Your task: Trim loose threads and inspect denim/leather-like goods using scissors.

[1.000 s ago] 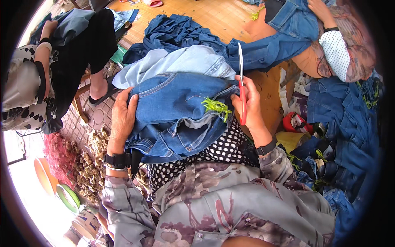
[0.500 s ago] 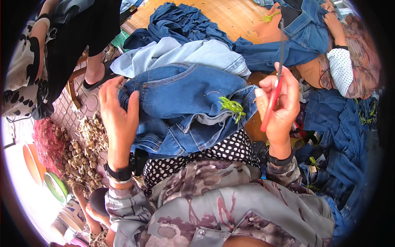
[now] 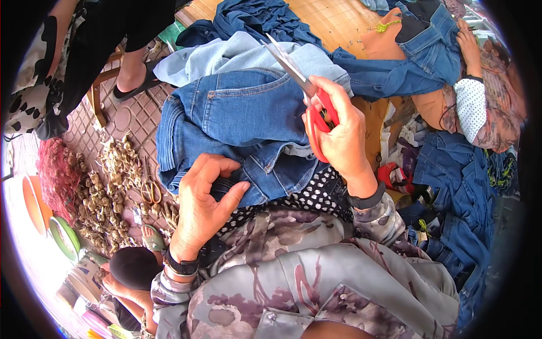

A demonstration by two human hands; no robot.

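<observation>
Dark blue jeans (image 3: 243, 110) lie bunched across my lap, over black-and-white patterned cloth (image 3: 316, 186). My left hand (image 3: 200, 206) rests at their near edge, by the stitched waistband. Its fingers are bent and touch the denim, while the thumb stands apart with a gap between. In my right hand (image 3: 344, 135) is a pair of scissors (image 3: 294, 70) with red handles, held above the jeans' right part. The blades point up and left, slightly parted. Beneath that hand, part of the jeans is hidden.
Light blue denim (image 3: 220, 59) and a dark denim heap (image 3: 259, 22) lie beyond, by a wooden table (image 3: 330, 22). At right, another person's hand (image 3: 468, 48) is on jeans (image 3: 423, 53), above a denim pile (image 3: 451, 175). Garlic bulbs (image 3: 110, 212) lie left, near scissors (image 3: 151, 192).
My left hand has moved from the jeans' left side down and right to their near edge. My right hand has come left, tilting the scissors up-left. Bright green threads on the jeans no longer show.
</observation>
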